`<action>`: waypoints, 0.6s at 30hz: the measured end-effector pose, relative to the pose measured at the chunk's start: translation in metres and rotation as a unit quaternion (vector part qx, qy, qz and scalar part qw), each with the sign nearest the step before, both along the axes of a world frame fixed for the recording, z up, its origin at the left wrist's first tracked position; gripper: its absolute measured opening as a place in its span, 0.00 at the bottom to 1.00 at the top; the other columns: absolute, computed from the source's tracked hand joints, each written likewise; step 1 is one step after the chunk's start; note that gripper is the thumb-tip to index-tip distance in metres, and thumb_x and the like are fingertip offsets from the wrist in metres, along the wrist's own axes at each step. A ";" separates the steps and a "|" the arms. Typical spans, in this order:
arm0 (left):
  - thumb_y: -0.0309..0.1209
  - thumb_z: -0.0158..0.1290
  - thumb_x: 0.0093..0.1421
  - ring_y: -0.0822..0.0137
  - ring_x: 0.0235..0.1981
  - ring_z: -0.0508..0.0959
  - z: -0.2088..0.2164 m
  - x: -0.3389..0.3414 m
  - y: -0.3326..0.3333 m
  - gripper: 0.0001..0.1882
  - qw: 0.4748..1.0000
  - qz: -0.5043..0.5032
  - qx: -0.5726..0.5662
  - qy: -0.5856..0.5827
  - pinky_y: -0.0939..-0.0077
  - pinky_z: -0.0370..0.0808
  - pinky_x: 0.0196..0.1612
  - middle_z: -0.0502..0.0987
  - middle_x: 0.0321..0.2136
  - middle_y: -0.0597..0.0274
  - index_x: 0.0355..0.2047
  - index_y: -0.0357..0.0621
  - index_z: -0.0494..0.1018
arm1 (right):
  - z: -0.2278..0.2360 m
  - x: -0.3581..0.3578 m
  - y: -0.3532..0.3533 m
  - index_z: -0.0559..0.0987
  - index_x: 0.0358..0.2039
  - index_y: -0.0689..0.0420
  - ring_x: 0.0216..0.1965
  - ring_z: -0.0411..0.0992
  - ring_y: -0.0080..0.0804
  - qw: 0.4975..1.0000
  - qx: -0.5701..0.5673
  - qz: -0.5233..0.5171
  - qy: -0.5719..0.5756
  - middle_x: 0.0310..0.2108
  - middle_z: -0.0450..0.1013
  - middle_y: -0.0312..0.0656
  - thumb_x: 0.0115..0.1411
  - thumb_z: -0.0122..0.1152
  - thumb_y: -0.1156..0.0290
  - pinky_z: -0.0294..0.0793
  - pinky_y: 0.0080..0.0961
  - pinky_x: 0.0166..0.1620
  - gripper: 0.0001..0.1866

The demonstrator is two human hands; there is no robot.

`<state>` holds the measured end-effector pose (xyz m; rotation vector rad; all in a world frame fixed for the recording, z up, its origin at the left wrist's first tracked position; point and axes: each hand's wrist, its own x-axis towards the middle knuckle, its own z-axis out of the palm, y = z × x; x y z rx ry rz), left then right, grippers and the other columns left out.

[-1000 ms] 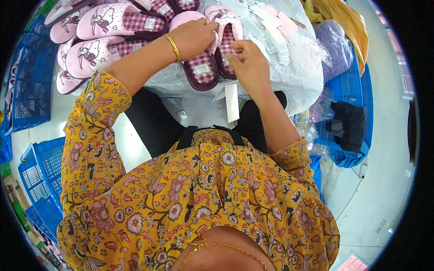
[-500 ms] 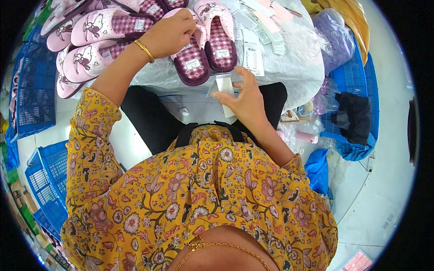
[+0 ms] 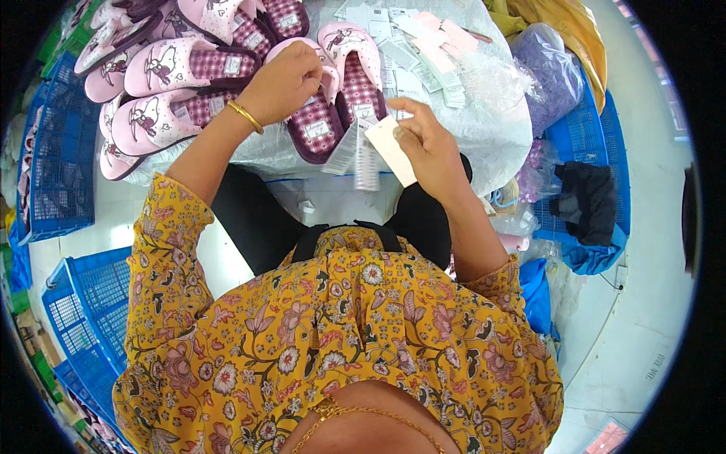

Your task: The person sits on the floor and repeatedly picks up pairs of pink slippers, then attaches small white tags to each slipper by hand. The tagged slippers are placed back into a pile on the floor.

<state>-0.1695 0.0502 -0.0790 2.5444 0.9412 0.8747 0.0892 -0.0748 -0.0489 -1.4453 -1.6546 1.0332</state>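
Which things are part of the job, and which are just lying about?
Seem part of the job:
- left hand, at the front slippers
- right hand, holding a white card
- probably the slipper pile and loose cards

Seem just lying about:
- blue basket
- black cloth
- purple bundle
- yellow bag

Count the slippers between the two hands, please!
2. The left slipper is partly covered by the left hand; the right slipper is just beside it, nearer the right hand, which holds a pale card.
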 end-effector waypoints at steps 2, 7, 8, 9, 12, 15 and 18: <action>0.27 0.51 0.58 0.53 0.41 0.70 0.000 0.004 -0.001 0.05 0.999 -0.002 0.028 -0.029 0.65 0.69 0.46 0.69 0.35 0.53 0.30 0.38 0.67 | -0.002 -0.001 0.014 0.72 0.53 0.52 0.33 0.76 0.41 0.999 0.037 0.004 -0.008 0.31 0.77 0.46 0.62 0.51 0.76 0.74 0.30 0.40 0.18; 0.26 0.50 0.59 0.54 0.39 0.74 0.015 0.012 -0.011 0.04 0.997 0.040 0.049 -0.051 0.67 0.72 0.44 0.71 0.37 0.54 0.32 0.38 0.69 | -0.022 -0.002 0.028 0.76 0.50 0.57 0.45 0.76 0.40 0.982 0.131 0.024 -0.136 0.46 0.75 0.48 0.59 0.59 0.75 0.73 0.32 0.50 0.17; 0.26 0.50 0.60 0.54 0.39 0.74 0.018 0.013 -0.013 0.04 0.996 0.052 0.040 -0.053 0.67 0.72 0.43 0.72 0.38 0.54 0.32 0.38 0.69 | -0.023 -0.004 0.027 0.76 0.50 0.56 0.45 0.76 0.41 0.981 0.136 0.020 -0.136 0.46 0.75 0.47 0.58 0.60 0.75 0.73 0.32 0.50 0.18; 0.26 0.50 0.60 0.54 0.38 0.75 0.019 0.014 -0.012 0.04 0.995 0.071 0.034 -0.053 0.67 0.72 0.42 0.72 0.37 0.54 0.33 0.38 0.69 | -0.023 -0.005 0.027 0.76 0.49 0.56 0.45 0.75 0.41 0.980 0.141 0.016 -0.136 0.47 0.75 0.47 0.57 0.62 0.75 0.73 0.32 0.50 0.18; 0.26 0.50 0.60 0.54 0.37 0.75 0.020 0.017 -0.010 0.04 0.991 0.117 0.029 -0.057 0.67 0.73 0.41 0.72 0.36 0.55 0.34 0.38 0.70 | -0.027 -0.005 0.024 0.78 0.46 0.56 0.45 0.73 0.45 0.956 0.240 0.021 -0.167 0.45 0.74 0.47 0.54 0.65 0.73 0.72 0.36 0.49 0.17; 0.27 0.50 0.60 0.52 0.38 0.76 0.021 0.023 -0.008 0.05 0.986 0.148 0.058 -0.052 0.64 0.74 0.41 0.73 0.36 0.56 0.35 0.39 0.70 | -0.028 -0.003 0.019 0.79 0.43 0.57 0.43 0.73 0.46 0.937 0.288 0.015 -0.198 0.42 0.73 0.46 0.53 0.66 0.72 0.74 0.37 0.47 0.16; 0.29 0.49 0.62 0.50 0.40 0.76 0.021 0.029 -0.010 0.06 0.979 0.165 0.120 0.006 0.62 0.74 0.41 0.73 0.38 0.54 0.38 0.41 0.70 | -0.024 -0.008 0.009 0.79 0.43 0.57 0.39 0.75 0.43 0.965 0.204 -0.017 -0.163 0.41 0.72 0.45 0.54 0.66 0.72 0.76 0.34 0.42 0.15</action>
